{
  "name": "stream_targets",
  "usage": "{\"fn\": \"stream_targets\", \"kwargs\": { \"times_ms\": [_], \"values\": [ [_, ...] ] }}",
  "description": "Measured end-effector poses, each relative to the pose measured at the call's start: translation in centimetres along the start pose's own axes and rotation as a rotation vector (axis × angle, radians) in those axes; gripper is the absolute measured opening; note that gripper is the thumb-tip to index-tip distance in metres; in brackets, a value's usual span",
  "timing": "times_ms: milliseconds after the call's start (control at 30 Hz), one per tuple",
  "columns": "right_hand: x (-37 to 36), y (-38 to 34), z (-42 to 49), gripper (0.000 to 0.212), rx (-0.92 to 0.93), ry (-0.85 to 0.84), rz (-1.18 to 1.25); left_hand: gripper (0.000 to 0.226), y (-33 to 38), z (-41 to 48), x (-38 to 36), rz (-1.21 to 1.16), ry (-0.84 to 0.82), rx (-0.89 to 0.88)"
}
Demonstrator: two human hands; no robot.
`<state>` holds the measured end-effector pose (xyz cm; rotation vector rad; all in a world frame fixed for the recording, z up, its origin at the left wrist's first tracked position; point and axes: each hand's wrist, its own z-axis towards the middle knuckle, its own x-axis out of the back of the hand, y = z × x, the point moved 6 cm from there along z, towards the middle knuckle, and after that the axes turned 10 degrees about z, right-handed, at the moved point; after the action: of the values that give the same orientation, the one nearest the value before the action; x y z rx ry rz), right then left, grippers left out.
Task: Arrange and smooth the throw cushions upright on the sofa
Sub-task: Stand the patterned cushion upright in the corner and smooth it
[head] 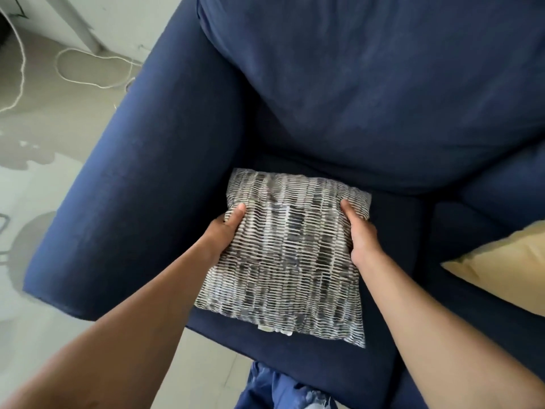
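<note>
We've got the patterned cushion lying on the sofa seat near the armrest, left hand and right hand clamped on its side edges, probably so we can tip it upright against the backrest.

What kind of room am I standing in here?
Most likely a living room in a home. A navy blue sofa fills the view, with a patterned throw cushion on its seat and a yellow cushion beside it. A white cord trails across the pale floor.
</note>
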<state>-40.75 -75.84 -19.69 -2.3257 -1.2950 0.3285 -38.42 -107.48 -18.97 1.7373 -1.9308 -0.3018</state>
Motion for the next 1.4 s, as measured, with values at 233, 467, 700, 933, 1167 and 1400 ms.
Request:
{"fn": "stream_targets", "kwargs": {
  "times_ms": [233, 467, 700, 933, 1167, 1400],
  "values": [
    [0.5, -8.3, -6.6, 0.037, 0.46, -0.118, 0.295, 0.059, 6.1, -5.2, 0.1, -0.249, -0.146, -0.22],
    [1.7, -17.3, -10.7, 0.028, 0.829, -0.099, 0.344, 0.051, 17.3, -7.5, -1.5, -0.163, -0.132, -0.531],
    [4.6, -19.7, -7.7, 0.029, 0.767, -0.014, 0.271, 0.08, 23.9, -4.9, -4.5, 0.006, -0.231, -0.555],
    [6.1, -23.9, -7.1, 0.072, 0.757, 0.085, 0.218, 0.086, 30.4, -1.6, -3.4, -0.035, -0.08, -0.522],
    [5.9, -25.3, -6.0, 0.006, 0.758, 0.286, 0.089, 0.01, 31.6, -1.7, -4.1, -0.211, -0.013, -0.504],
    [5.6, -25.3, -6.8, 0.022, 0.844, 0.452, -0.02, 0.019, 31.4, -2.5, -4.0, -0.327, 0.083, -0.524]
  ]
}}
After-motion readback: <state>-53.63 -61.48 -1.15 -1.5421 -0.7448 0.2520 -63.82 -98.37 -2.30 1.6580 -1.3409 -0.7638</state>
